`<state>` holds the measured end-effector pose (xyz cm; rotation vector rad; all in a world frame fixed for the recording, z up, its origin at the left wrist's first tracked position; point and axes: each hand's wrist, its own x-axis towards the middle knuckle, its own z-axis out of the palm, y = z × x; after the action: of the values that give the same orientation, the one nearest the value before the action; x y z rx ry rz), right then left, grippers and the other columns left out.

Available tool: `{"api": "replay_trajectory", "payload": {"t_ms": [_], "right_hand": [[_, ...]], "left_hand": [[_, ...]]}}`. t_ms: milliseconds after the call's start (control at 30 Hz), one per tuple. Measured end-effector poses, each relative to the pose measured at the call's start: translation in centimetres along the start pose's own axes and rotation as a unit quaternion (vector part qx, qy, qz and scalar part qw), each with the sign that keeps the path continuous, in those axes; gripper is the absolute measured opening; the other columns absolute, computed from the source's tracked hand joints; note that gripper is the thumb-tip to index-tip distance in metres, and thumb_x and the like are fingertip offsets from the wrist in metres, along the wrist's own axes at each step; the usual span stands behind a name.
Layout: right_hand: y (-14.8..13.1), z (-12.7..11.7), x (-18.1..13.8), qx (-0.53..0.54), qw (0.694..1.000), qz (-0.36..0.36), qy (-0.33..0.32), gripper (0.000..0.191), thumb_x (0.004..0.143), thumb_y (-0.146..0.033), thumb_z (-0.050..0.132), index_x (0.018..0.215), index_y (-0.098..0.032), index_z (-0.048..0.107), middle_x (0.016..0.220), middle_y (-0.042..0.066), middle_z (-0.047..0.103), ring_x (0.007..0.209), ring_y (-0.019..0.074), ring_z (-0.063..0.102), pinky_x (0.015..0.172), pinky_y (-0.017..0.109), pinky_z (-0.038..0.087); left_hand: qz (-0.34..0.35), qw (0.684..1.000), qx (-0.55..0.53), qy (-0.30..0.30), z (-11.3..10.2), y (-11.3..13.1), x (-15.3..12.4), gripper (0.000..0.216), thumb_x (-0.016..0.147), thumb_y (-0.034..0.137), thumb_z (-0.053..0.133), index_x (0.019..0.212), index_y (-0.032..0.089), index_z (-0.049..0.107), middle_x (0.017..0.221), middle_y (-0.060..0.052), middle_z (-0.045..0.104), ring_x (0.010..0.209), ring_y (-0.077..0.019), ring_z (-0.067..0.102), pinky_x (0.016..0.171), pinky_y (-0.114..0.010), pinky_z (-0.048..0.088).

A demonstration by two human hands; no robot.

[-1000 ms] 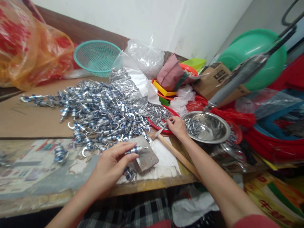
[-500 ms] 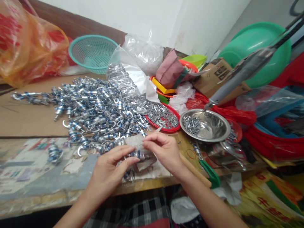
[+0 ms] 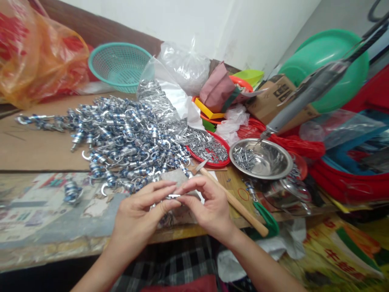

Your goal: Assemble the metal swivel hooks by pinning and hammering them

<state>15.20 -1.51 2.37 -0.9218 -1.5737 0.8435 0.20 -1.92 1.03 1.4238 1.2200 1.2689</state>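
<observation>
Left hand: left hand at the near edge of the bench, thumb and fingers pinched on a metal part.
Right hand: right hand meets it from the right, thumb and forefinger closed on the same part's right end.
Metal part: between the 2 sets of fingertips, a thin bright strip showing; rest hidden by fingers, full shape cannot be told.
Block: grey block just beyond the fingertips, partly covered by the hands.
Pile: blue-and-silver fittings heaped left and far of the hands, many with curved hooks, partly on a cardboard sheet.
Stray: 1 cluster of blue-and-silver metal apart from the heap, near left.
Hammer: hammer just right of the right hand, wooden handle slanting to the near right, head at the far end.
Red tray: red tray beyond the hands, heaped with small metal pieces.
Steel bowl: steel bowl right of the tray, pins gathered at its left side.
Far left: teal basket, orange bag left of it.
Far right: green basin behind a cardboard box.
</observation>
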Motion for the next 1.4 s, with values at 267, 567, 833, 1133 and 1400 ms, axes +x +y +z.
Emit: {"api": "replay_trajectory", "payload": {"t_ms": [267, 567, 833, 1133, 1400], "right_hand": [[0.1, -0.2, -1.7, -0.058, 0.995, -0.081, 0.002, 0.028, 0.074, -0.015, 0.068, 0.100, -0.022, 0.058, 0.093, 0.004, 0.066, 0.090, 0.0177, 0.064, 0.081, 0.032, 0.053], [-0.7, -2.4, -1.3, -0.343, 0.837, -0.408, -0.120, 0.018, 0.084, -0.007, 0.052, 0.094, -0.009, 0.067, 0.091, 0.011, 0.071, 0.097, 0.0205, 0.063, 0.081, 0.029, 0.055], [0.5, -1.9, -1.7, -0.334, 0.872, -0.354, -0.048, 0.023, 0.083, -0.007, 0.049, 0.094, -0.015, 0.068, 0.090, 0.011, 0.071, 0.084, 0.0169, 0.066, 0.070, 0.026, 0.056], [0.5, -0.6, -2.3, -0.207, 0.973, -0.092, -0.045, 0.017, 0.078, -0.016, 0.062, 0.093, -0.015, 0.072, 0.070, 0.006, 0.068, 0.061, 0.0142, 0.062, 0.056, 0.023, 0.050], [2.9, -5.4, 4.2, -0.378, 0.925, 0.041, -0.016, 0.021, 0.084, -0.023, 0.055, 0.098, -0.022, 0.070, 0.093, 0.004, 0.071, 0.085, 0.0162, 0.065, 0.076, 0.027, 0.050]], "left_hand": [[-0.113, 0.985, -0.128, -0.002, -0.3, 0.4, -0.5, 0.008, 0.062, 0.025, 0.074, 0.069, 0.029, 0.076, 0.090, -0.001, 0.075, 0.094, -0.0203, 0.064, 0.082, -0.026, 0.050], [-0.149, 0.978, -0.142, -0.027, -0.5, 0.6, -0.5, 0.008, 0.069, 0.030, 0.071, 0.070, 0.023, 0.072, 0.080, 0.002, 0.072, 0.079, -0.0155, 0.062, 0.073, -0.025, 0.047], [-0.113, 0.987, -0.091, -0.071, -1.0, 0.9, -0.2, 0.008, 0.068, 0.028, 0.070, 0.062, 0.022, 0.072, 0.078, 0.001, 0.073, 0.076, -0.0158, 0.063, 0.070, -0.023, 0.048], [-0.155, 0.983, -0.097, -0.012, 0.1, -0.1, -0.9, 0.042, 0.062, 0.036, 0.074, 0.101, 0.021, 0.067, 0.093, -0.003, 0.074, 0.087, -0.0220, 0.067, 0.076, -0.031, 0.054], [-0.161, 0.974, -0.148, -0.065, 0.0, -0.7, 0.0, 0.059, 0.070, 0.032, 0.069, 0.122, 0.018, 0.044, 0.079, -0.001, 0.067, 0.071, -0.0164, 0.066, 0.064, -0.024, 0.055]]}}
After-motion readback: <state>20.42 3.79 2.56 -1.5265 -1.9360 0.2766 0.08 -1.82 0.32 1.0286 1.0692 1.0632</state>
